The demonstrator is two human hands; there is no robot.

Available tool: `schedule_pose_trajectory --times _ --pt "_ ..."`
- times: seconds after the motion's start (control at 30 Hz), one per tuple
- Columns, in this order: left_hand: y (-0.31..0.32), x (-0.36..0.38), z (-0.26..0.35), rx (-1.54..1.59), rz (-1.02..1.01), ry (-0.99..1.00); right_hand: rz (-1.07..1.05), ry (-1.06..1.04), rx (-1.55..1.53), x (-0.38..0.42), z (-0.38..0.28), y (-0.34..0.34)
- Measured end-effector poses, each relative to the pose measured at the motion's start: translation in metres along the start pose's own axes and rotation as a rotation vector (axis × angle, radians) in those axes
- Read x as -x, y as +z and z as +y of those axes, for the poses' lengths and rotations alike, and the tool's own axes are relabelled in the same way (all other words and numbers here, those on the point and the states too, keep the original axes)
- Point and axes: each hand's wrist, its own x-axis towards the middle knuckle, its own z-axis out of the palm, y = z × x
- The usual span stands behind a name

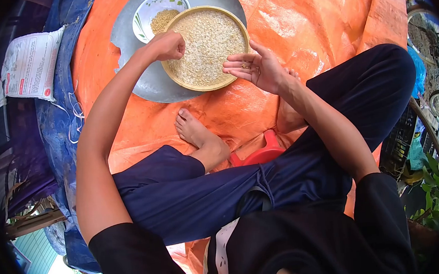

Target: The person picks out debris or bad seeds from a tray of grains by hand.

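My left hand (pixel 170 45) is closed in a fist above the left rim of a round woven tray (pixel 246 32). Whatever its fingers hold, if anything, is hidden. The tray is full of pale grains (pixel 207 48). At its right edge my right hand (pixel 255 68) is turned palm up with the fingers stretched out. A few small brownish grains seem to lie on that palm. Behind the tray stands a white bowl with green leaf patterns (pixel 143 15), with golden-brown grains (pixel 163 21) inside. Both containers rest on a large round grey metal tray (pixel 140 84).
An orange tarp (pixel 302 7) covers the ground, with a blue tarp (pixel 56 129) along the left. A white printed sack (pixel 32 65) lies at upper left. Between my legs is a red plastic stool (pixel 264 153). Bicycle wheels (pixel 421 18) and plants (pixel 432 184) are at right.
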Motion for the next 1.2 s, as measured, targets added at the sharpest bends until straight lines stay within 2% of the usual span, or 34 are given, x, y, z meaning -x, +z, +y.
schedule_pose_trajectory --times 0.73,0.83,0.93,1.2 --pt "0.029 -0.002 0.019 -0.303 0.099 0.205 0.015 -0.011 0.014 0.0 0.002 0.0" --pt "0.025 0.001 0.021 -0.277 0.063 0.154 0.013 -0.013 0.018 0.0 0.003 -0.001" --pt "0.014 0.003 0.013 -0.117 0.072 0.111 0.01 -0.008 0.023 -0.001 0.002 -0.002" --pt "-0.006 0.003 -0.003 -0.095 0.205 -0.008 0.019 0.0 0.054 0.0 0.003 0.0"
